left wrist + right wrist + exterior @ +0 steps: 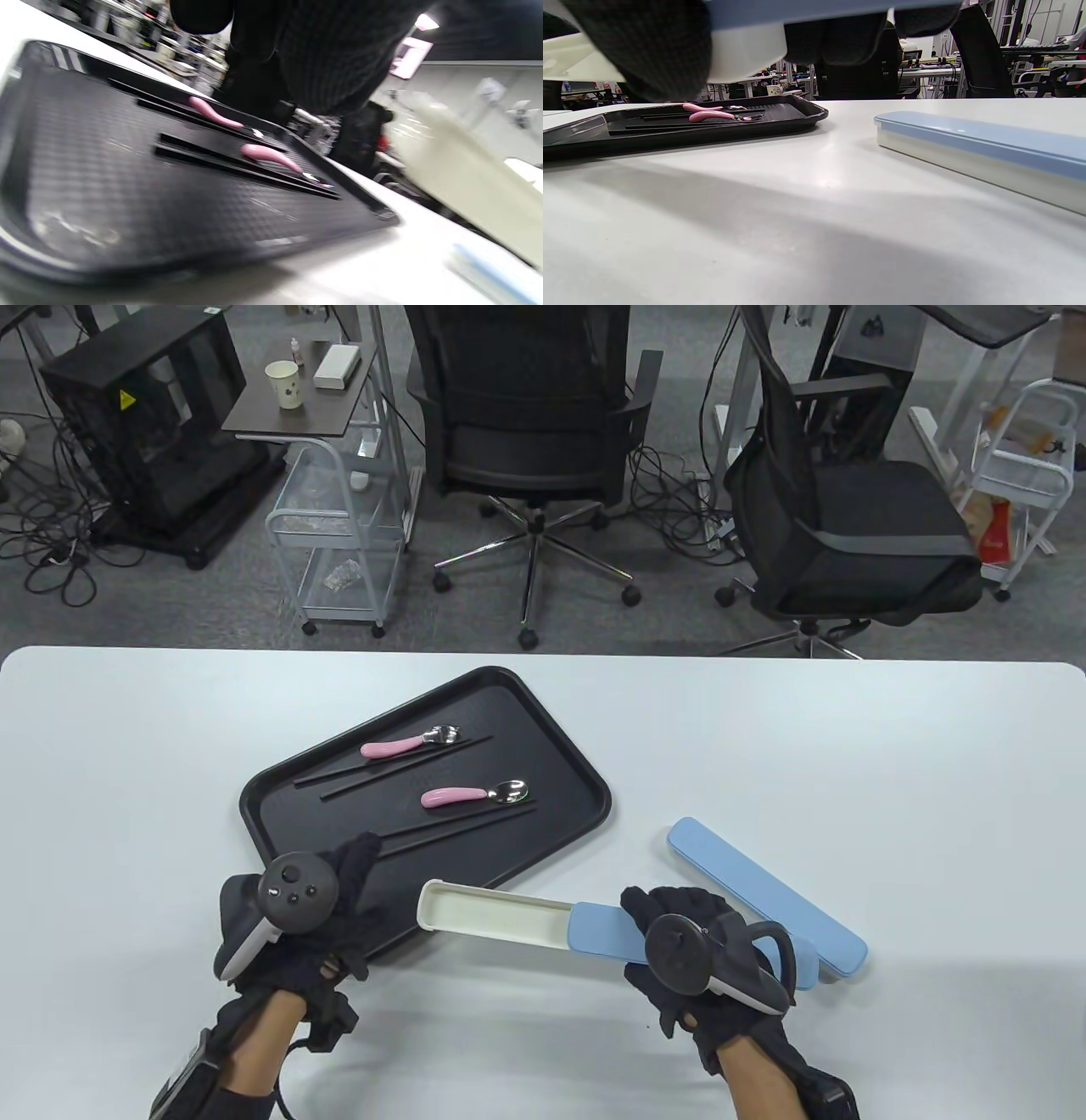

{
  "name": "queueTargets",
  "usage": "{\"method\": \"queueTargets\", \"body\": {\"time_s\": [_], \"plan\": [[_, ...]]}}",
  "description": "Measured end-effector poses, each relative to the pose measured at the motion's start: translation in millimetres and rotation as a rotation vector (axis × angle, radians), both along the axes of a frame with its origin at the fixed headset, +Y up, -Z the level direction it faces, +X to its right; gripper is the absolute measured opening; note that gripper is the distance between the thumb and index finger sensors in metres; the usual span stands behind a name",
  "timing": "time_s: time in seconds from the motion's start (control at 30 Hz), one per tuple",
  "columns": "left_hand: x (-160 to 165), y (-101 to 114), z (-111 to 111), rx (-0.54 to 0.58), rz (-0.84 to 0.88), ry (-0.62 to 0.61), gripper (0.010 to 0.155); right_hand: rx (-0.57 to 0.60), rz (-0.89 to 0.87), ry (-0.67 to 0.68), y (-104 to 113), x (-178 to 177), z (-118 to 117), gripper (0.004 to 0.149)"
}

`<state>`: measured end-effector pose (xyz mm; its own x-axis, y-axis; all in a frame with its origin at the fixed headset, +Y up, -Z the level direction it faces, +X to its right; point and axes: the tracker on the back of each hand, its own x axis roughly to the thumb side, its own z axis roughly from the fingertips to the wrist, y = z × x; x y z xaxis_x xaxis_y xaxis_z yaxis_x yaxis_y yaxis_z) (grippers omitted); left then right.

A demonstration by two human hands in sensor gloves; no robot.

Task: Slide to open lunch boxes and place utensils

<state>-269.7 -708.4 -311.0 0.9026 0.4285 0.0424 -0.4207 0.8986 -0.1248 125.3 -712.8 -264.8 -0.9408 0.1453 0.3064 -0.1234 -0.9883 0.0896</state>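
Note:
A black tray (pixel 288 806) holds a pink-handled spoon (pixel 475 795), a pink-handled fork (pixel 407 742) and two pairs of black chopsticks (pixel 458 827). My right hand (pixel 645 933) grips a lunch box above the table. Its blue lid (pixel 607 933) is slid partway back, and the cream base (pixel 492 909) is exposed over the tray's near edge. My left hand (pixel 361 857) hovers over the tray's near left corner, close to the near chopsticks' end, holding nothing. In the left wrist view its fingers (pixel 331 55) hang above the tray (pixel 106 190).
A second lunch box (pixel 764 908) with a blue lid lies closed on the white table just right of my right hand; it also shows in the right wrist view (pixel 980 148). Office chairs and carts stand beyond the table's far edge.

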Motion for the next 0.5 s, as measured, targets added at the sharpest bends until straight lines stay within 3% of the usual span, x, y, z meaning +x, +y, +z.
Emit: {"method": "queueTargets", "body": {"time_s": [0.27,0.5], "plan": [[-3,-18,-55,-0.121,-0.074,0.142,0.074,-0.006,-0.014,0.005,2,2,1,0.079],[6,-40,-78,-0.249,-0.17,0.193,0.076,-0.016,-0.008,0.007,2,2,0,0.078]]}}
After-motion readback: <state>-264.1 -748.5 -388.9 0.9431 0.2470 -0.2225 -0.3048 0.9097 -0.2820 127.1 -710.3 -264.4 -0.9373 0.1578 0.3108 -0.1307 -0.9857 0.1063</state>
